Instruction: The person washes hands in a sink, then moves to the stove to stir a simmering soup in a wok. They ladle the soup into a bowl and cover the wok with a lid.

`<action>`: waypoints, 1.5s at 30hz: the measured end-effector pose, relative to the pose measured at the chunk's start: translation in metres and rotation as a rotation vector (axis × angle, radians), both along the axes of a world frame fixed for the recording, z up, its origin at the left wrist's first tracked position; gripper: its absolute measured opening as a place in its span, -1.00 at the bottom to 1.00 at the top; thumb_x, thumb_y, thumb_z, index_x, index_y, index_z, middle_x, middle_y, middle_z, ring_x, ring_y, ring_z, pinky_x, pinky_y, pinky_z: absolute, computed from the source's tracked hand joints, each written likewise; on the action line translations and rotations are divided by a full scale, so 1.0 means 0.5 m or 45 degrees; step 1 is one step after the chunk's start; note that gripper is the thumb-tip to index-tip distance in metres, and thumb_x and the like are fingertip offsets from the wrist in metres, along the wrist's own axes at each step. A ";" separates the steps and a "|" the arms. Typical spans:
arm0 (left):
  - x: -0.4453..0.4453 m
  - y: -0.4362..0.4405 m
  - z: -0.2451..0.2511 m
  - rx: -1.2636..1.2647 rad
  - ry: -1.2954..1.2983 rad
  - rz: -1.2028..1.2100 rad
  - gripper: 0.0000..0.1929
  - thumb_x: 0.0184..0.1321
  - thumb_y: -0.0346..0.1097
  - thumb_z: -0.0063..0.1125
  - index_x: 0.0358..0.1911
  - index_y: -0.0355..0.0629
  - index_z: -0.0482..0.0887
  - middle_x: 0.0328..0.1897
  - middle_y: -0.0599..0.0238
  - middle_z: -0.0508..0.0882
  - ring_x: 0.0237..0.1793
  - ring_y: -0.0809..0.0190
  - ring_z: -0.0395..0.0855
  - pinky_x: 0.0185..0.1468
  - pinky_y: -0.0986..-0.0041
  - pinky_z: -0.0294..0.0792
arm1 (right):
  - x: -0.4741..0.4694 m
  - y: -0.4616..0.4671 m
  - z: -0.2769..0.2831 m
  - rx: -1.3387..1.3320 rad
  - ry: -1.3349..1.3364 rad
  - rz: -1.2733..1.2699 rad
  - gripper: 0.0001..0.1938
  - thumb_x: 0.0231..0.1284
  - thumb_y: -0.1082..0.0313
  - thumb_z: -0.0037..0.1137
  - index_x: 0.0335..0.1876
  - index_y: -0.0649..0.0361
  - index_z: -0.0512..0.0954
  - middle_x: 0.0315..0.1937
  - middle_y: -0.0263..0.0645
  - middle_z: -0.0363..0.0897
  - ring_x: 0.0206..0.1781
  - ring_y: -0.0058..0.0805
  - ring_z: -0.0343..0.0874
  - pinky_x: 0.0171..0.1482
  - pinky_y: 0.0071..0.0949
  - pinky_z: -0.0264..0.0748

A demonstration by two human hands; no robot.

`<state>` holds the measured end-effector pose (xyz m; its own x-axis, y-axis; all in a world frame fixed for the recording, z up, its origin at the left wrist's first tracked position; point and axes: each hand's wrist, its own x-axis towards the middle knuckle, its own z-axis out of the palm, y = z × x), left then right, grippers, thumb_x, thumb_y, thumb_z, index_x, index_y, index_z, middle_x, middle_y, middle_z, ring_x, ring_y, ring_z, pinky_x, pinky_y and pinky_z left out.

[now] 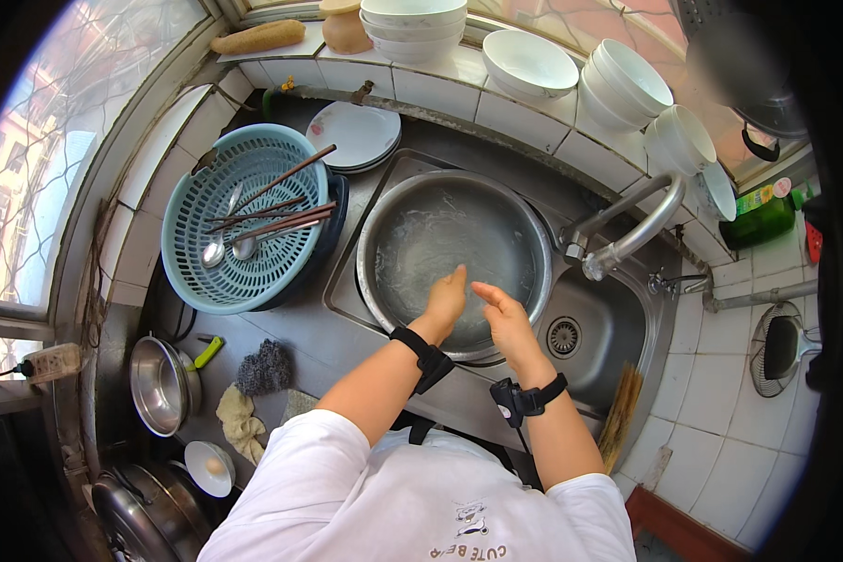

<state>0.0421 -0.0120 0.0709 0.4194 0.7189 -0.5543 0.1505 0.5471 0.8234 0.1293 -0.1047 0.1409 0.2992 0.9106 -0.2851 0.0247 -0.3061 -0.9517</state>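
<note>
A round stainless steel basin (456,184) of water stands over the left side of the sink. Above its near part is my left hand (447,298), fingers stretched forward and nothing held. My right hand (507,316) is just beside it, also without an object, its fingers slightly bent. The palms face each other with a narrow gap between them. Both wrists wear black straps, and the right one carries a small black device (513,402). To the right of the basin, a metal faucet (632,225) arches over the sink bowl (604,330) and its drain (564,337).
A blue plastic colander (183,260) holds chopsticks and spoons, beside stacked plates (358,133). White bowls (530,63) line the tiled ledge. At left lie a steel bowl (158,386), a dark scrubber (265,367) and a cloth (239,425). A green bottle (759,221) stands at right.
</note>
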 end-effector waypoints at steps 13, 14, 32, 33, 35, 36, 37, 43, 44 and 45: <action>0.072 -0.195 0.211 1.129 -0.281 0.396 -0.59 0.35 -0.25 -0.28 0.17 -0.34 0.32 0.17 -0.04 0.41 0.14 0.03 0.40 0.24 0.38 0.20 | 0.006 -0.076 0.105 0.475 0.721 -0.073 -0.48 0.39 0.18 -0.27 0.36 0.30 0.11 0.26 -0.25 0.25 0.32 -0.41 0.19 0.31 -0.54 0.08; 0.070 -0.214 0.234 1.244 -0.370 0.411 -0.56 0.35 -0.19 -0.29 0.16 -0.36 0.33 0.24 -0.09 0.37 0.25 0.01 0.31 0.28 0.35 0.13 | 0.003 -0.077 0.103 0.424 0.638 -0.021 -0.47 0.38 0.18 -0.26 0.36 0.31 0.12 0.28 -0.21 0.23 0.33 -0.38 0.17 0.32 -0.52 0.07; -0.543 -0.602 0.183 0.489 0.377 0.942 -0.65 0.21 -0.13 0.04 -0.11 -0.29 0.57 -0.10 0.07 0.61 -0.05 0.08 0.55 0.05 0.34 0.35 | -0.396 -0.235 0.012 -0.091 0.054 1.266 -0.63 0.32 0.40 -0.17 0.22 0.25 0.34 0.20 -0.23 0.35 0.24 -0.47 0.29 0.29 -0.51 0.14; -0.596 -0.659 0.175 0.437 0.489 0.978 -0.66 0.23 -0.09 -0.01 -0.33 -0.27 0.63 -0.33 0.12 0.64 -0.27 0.10 0.58 -0.16 0.33 0.38 | -0.440 -0.267 -0.002 -0.105 -0.021 1.394 -0.62 0.29 0.32 -0.12 0.21 0.11 0.39 0.14 -0.39 0.41 0.12 -0.58 0.34 0.11 -0.57 0.21; -0.692 -0.787 0.159 0.284 0.741 1.256 -0.51 0.27 0.03 -0.15 -0.55 -0.30 0.55 -0.57 0.11 0.56 -0.50 0.11 0.49 -0.34 0.31 0.32 | -0.548 -0.338 -0.023 -0.025 0.096 1.618 -0.69 0.27 0.50 -0.23 0.09 0.31 0.43 0.04 -0.21 0.49 0.15 -0.46 0.40 0.21 -0.51 0.25; -0.741 -0.859 0.153 0.300 0.799 1.370 -0.49 0.28 0.03 -0.16 -0.57 -0.32 0.51 -0.66 0.10 0.50 -0.57 0.15 0.44 -0.37 0.29 0.29 | -0.599 -0.377 -0.028 -0.025 0.080 1.702 -0.70 0.25 0.53 -0.25 0.04 0.32 0.46 -0.02 -0.20 0.52 0.11 -0.45 0.43 0.19 -0.51 0.28; -0.783 -0.933 0.147 0.336 0.742 1.560 -0.47 0.30 0.05 -0.18 -0.57 -0.34 0.47 -0.69 0.15 0.44 -0.59 0.22 0.37 -0.40 0.29 0.26 | -0.657 -0.423 -0.033 0.021 0.188 1.736 -0.73 0.22 0.55 -0.28 -0.07 0.33 0.50 -0.18 -0.20 0.59 -0.07 -0.47 0.53 0.10 -0.55 0.36; -1.007 -1.375 0.119 0.118 0.880 1.951 -0.44 0.31 0.10 -0.19 -0.54 -0.36 0.47 -0.63 0.09 0.50 -0.57 0.15 0.40 -0.40 0.23 0.26 | -0.980 -0.710 -0.040 0.082 -0.010 2.089 -0.77 0.11 0.48 -0.24 -0.46 0.22 0.54 -0.64 -0.33 0.47 -0.54 -0.58 0.41 -0.46 -0.55 0.30; -1.024 -1.430 0.114 0.366 0.878 2.215 -0.47 0.31 0.06 -0.15 -0.56 -0.36 0.44 -0.66 0.13 0.45 -0.59 0.21 0.35 -0.43 0.24 0.22 | -1.031 -0.767 -0.041 0.402 -0.169 2.166 -0.80 0.06 0.49 -0.23 -0.50 0.23 0.52 -0.64 -0.28 0.47 -0.54 -0.55 0.41 -0.45 -0.52 0.32; -1.051 -1.499 0.115 0.245 0.821 2.267 -0.50 0.32 0.02 -0.12 -0.56 -0.35 0.41 -0.69 0.22 0.42 -0.60 0.28 0.30 -0.45 0.28 0.21 | -1.072 -0.822 -0.038 0.531 -0.155 2.227 -0.81 0.03 0.44 -0.20 -0.51 0.22 0.52 -0.60 -0.22 0.51 -0.52 -0.46 0.47 -0.42 -0.47 0.35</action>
